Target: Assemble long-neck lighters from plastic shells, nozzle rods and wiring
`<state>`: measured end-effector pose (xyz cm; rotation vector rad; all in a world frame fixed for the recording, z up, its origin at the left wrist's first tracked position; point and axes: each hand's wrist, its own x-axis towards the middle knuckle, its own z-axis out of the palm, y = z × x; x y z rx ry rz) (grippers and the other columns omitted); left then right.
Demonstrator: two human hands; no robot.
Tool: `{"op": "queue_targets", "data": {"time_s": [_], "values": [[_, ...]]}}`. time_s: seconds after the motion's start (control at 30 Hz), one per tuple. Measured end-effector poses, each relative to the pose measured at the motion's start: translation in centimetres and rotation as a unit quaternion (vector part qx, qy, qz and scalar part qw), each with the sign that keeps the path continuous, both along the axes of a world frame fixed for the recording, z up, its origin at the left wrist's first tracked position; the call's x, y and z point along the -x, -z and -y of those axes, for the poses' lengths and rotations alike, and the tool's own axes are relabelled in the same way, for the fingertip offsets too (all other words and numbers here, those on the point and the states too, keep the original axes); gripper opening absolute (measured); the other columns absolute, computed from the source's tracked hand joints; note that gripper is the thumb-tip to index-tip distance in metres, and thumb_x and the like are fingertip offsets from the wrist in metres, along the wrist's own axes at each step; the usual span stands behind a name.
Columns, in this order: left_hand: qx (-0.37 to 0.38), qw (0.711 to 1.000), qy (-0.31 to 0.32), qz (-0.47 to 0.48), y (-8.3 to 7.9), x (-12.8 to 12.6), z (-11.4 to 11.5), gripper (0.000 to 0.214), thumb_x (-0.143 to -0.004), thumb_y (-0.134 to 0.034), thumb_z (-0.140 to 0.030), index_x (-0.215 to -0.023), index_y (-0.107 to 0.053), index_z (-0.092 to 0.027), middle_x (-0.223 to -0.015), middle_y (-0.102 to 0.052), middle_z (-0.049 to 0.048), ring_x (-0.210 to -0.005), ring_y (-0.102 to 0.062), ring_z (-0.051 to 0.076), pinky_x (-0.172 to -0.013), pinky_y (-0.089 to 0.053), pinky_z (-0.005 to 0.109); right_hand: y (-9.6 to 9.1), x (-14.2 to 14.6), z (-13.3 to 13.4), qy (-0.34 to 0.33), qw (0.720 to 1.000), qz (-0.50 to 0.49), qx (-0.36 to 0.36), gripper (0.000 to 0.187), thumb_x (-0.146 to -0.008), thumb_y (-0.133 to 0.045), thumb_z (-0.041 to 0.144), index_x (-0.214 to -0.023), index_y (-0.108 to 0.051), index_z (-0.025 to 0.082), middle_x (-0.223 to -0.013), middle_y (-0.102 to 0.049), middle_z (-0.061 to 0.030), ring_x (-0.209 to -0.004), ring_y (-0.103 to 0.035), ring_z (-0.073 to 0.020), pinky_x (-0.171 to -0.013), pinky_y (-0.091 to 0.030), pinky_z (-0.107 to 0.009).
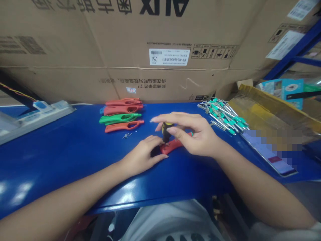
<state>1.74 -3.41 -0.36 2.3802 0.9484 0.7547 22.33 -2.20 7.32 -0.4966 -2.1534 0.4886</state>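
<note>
My right hand (194,134) grips a short black-and-yellow screwdriver (165,134) that stands nearly upright, its shaft pointing down. The tip meets the near left end of a red plastic lighter casing (173,146) lying on the blue table. My left hand (145,152) holds that end of the casing between thumb and fingers. Part of the casing is hidden under my right hand. Left of my hands lie a few small screws (127,135). Beyond them, red casings (124,126) and a green casing (120,118) are laid in a row.
At the right is a pile of metal rods with green parts (225,115), with a phone (271,154) in front of it. A white power strip (42,115) sits at the left. A large cardboard box (120,57) stands along the back of the blue table (62,154).
</note>
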Motion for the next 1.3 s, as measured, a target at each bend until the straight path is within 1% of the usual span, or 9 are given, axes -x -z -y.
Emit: {"op": "queue_targets", "data": {"time_s": [0.17,0.27,0.37,0.57,0.73,0.9,1.07,1.2,1.3], "values": [[-0.019,1.0,-0.004,0.0,0.2,-0.1,0.2,0.021,-0.089,-0.071,-0.028,-0.107,-0.064,-0.019,-0.1,-0.071,0.0055,-0.096,-0.065,0.024,-0.087,-0.052,0.039,0.3,0.1,0.0,0.11,0.979,0.007,-0.169,0.024,-0.093,-0.068,0.034,-0.108,-0.072,0.017,-0.089,-0.073,-0.0045,-0.078,-0.067,-0.0141,-0.07,-0.054,-0.025],[-0.007,1.0,-0.008,-0.005,0.1,-0.2,0.2,0.02,-0.09,-0.07,-0.029,-0.106,-0.064,-0.018,-0.103,-0.07,0.0067,-0.097,-0.064,0.024,-0.087,-0.052,0.04,0.2,0.2,0.1,0.064,0.994,0.038,-0.078,0.032,-0.104,-0.044,0.027,-0.13,-0.061,0.018,-0.116,-0.071,-0.0082,-0.09,-0.068,-0.0136,-0.077,-0.055,-0.026],[-0.003,1.0,-0.005,0.0,0.0,-0.3,0.2,0.022,-0.09,-0.07,-0.026,-0.11,-0.063,-0.019,-0.107,-0.069,0.0059,-0.1,-0.063,0.023,-0.089,-0.051,0.039,0.3,0.1,-0.1,0.019,0.999,0.021,-0.02,0.033,-0.105,-0.042,0.024,-0.133,-0.059,0.018,-0.111,-0.072,-0.0062,-0.084,-0.068,-0.0116,-0.077,-0.056,-0.026],[-0.011,1.0,-0.008,-0.017,0.0,-0.2,0.4,0.015,-0.093,-0.066,-0.028,-0.104,-0.063,-0.019,-0.1,-0.068,0.0055,-0.095,-0.063,0.023,-0.087,-0.051,0.039,1.0,-0.1,-0.7,0.083,0.975,0.006,-0.207,0.026,-0.093,-0.065,0.037,-0.111,-0.068,0.018,-0.092,-0.071,-0.0059,-0.081,-0.067,-0.0165,-0.07,-0.055,-0.027],[-0.012,0.999,-0.011,-0.03,-0.4,-0.4,0.6,0.018,-0.092,-0.067,-0.026,-0.107,-0.061,-0.019,-0.106,-0.069,0.0071,-0.099,-0.062,0.025,-0.09,-0.051,0.041,1.1,0.2,-0.6,0.017,0.998,-0.032,-0.051,0.027,-0.102,-0.048,0.024,-0.124,-0.062,0.017,-0.102,-0.071,-0.007,-0.086,-0.068,-0.014,-0.069,-0.056,-0.025],[-0.027,0.999,-0.012,-0.036,-0.3,-0.4,0.7,0.021,-0.093,-0.065,-0.025,-0.112,-0.06,-0.019,-0.104,-0.068,0.0066,-0.097,-0.063,0.024,-0.091,-0.05,0.041,1.2,-0.1,-1.0,0.082,0.977,-0.038,-0.192,0.025,-0.092,-0.068,0.035,-0.109,-0.07,0.017,-0.088,-0.069,-0.0053,-0.076,-0.063,-0.0155,-0.067,-0.054,-0.027],[-0.02,0.999,-0.016,-0.044,-0.4,-0.4,0.8,0.02,-0.092,-0.065,-0.023,-0.11,-0.06,-0.017,-0.105,-0.066,0.0078,-0.098,-0.06,0.025,-0.089,-0.051,0.041,0.6,-0.1,-0.8,0.011,0.999,0.003,-0.045,0.035,-0.106,-0.038,0.026,-0.132,-0.06,0.019,-0.118,-0.067,-0.0096,-0.096,-0.065,-0.0154,-0.084,-0.055,-0.031],[-0.02,0.999,-0.013,-0.044,-0.4,-0.5,0.8,0.019,-0.093,-0.064,-0.024,-0.111,-0.059,-0.019,-0.105,-0.067,0.0067,-0.098,-0.06,0.024,-0.093,-0.049,0.043,0.8,-0.2,-1.0,0.078,0.99,-0.013,-0.118,0.028,-0.094,-0.064,0.042,-0.11,-0.07,0.02,-0.087,-0.068,-0.0039,-0.076,-0.063,-0.015,-0.072,-0.054,-0.028],[-0.025,0.999,-0.015,-0.044,-0.4,-0.5,0.7,0.019,-0.093,-0.065,-0.023,-0.11,-0.058,-0.02,-0.105,-0.067,0.0057,-0.098,-0.06,0.023,-0.093,-0.049,0.042,0.9,-0.2,-1.1,0.085,0.991,0.007,-0.099,0.035,-0.1,-0.053,0.045,-0.122,-0.066,0.021,-0.106,-0.068,-0.0077,-0.087,-0.065,-0.0164,-0.075,-0.055,-0.03]]}}
